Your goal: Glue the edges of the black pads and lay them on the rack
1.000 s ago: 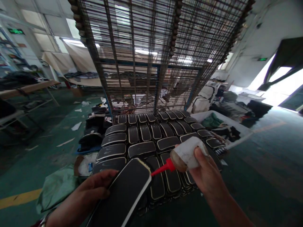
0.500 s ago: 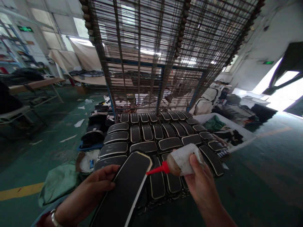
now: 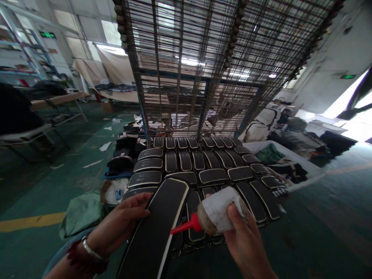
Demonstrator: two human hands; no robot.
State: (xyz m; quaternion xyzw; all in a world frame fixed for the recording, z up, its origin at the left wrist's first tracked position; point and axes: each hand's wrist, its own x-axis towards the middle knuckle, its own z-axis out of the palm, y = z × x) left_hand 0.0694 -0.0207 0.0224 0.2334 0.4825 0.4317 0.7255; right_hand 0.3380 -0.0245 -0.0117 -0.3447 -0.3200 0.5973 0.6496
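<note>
My left hand (image 3: pixel 130 217) grips a long black panel (image 3: pixel 158 221) by its left edge, thumb on the face and the other fingers at its side. The panel is tilted, with a rounded far end and a pale strip along its border. In my right hand (image 3: pixel 241 228) is a squeeze bottle (image 3: pixel 219 211) with a whitish label, brown contents and a red nozzle (image 3: pixel 184 225). The nozzle tip touches the panel's right edge, on the pale strip. Behind them, many similar black panels (image 3: pixel 213 175) with pale borders lie in rows.
A tall wire rack (image 3: pixel 192 46) rises behind the rows. A white bin (image 3: pixel 308 178) with cloth stands at the right, and a green bag (image 3: pixel 83 213) at the left. Dark bundles (image 3: pixel 122 155) sit on the floor. A person in dark clothing (image 3: pixel 13 108) is by a table at far left.
The nozzle tip has slid down the panel's right edge, toward me, leaving the far corner. The bottle has moved lower and left with it. The whole view has shifted slightly.
</note>
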